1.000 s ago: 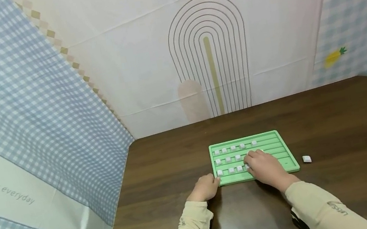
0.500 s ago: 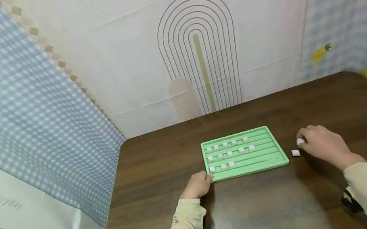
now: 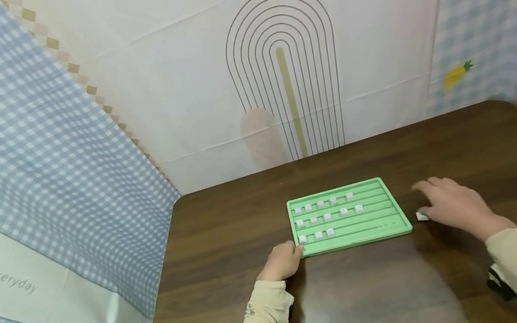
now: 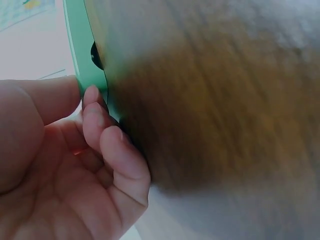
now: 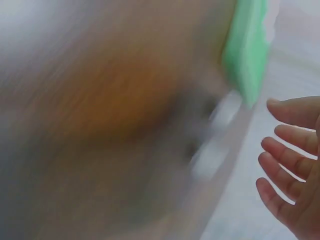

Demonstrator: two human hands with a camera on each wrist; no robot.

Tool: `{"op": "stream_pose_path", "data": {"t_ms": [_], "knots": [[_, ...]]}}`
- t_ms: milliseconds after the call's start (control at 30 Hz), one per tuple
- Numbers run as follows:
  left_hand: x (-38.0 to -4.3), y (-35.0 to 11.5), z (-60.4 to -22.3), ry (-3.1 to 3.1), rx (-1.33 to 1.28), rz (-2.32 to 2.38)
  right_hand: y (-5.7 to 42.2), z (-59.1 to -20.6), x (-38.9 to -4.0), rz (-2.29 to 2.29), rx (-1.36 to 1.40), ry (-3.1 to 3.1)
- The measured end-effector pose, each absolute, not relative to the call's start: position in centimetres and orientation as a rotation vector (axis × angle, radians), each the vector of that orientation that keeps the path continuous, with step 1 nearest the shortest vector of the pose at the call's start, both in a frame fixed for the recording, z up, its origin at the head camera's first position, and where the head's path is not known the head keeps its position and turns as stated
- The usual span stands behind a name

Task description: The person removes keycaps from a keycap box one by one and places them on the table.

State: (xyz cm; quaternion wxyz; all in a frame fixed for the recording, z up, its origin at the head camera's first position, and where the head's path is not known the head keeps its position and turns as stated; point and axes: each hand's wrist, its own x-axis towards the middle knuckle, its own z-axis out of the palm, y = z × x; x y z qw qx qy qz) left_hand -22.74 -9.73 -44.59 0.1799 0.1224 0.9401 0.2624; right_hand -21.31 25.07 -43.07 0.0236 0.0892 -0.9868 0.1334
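Note:
A light green grooved tray (image 3: pixel 378 221) lies on the table, with white keycap-like blocks (image 3: pixel 330 232) standing along its three rows. My left hand (image 3: pixel 281 262) holds the tray's near left corner; the left wrist view has the thumb on the green rim (image 4: pixel 80 45) and the fingers curled at its edge. To the right of the tray, my right hand (image 3: pixel 456 207) hovers with spread fingers and nothing between them. Beneath it sits a loose white block (image 3: pixel 421 216), partly covered. Blurred in the right wrist view are two loose blocks, one nearer the tray (image 5: pixel 226 111) and another (image 5: pixel 210 161) beside it.
The dark wooden table (image 3: pixel 228 224) runs back to a white cloth (image 3: pixel 187 110) with printed arches. Blue checked cloth (image 3: pixel 84 175) hangs along the left, and more at the right (image 3: pixel 499 55).
My right hand has moved from over the tray to its right, carrying a white block off the bottom row, and has let it go. My left hand has stayed at the corner.

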Motion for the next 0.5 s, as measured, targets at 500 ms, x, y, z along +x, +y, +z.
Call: {"op": "stream_pose_path", "data": {"t_ms": [500], "knots": [[-22.8, -9.5, -44.7, 2.704, 0.335, 0.645, 9.1, -45.8, -23.6, 0.229, 0.712, -2.75]]}}
